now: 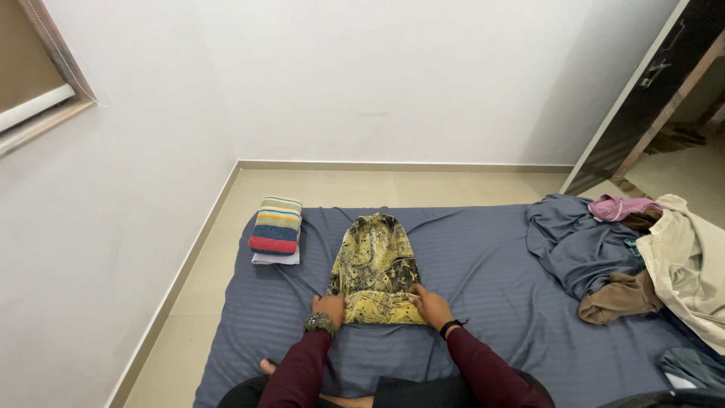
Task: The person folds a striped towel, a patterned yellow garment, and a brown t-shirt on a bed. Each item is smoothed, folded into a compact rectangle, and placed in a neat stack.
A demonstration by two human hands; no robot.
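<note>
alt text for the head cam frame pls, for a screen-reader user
Seen from above, a person's left hand and right hand press flat on the near edge of a yellow patterned garment spread on a blue-grey bedsheet. A folded striped stack lies to its left, and a heap of loose clothes to its right.

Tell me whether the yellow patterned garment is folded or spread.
Partly folded: yellow patterned garment lies narrowed lengthwise, left hand and right hand pressing its near end.
</note>
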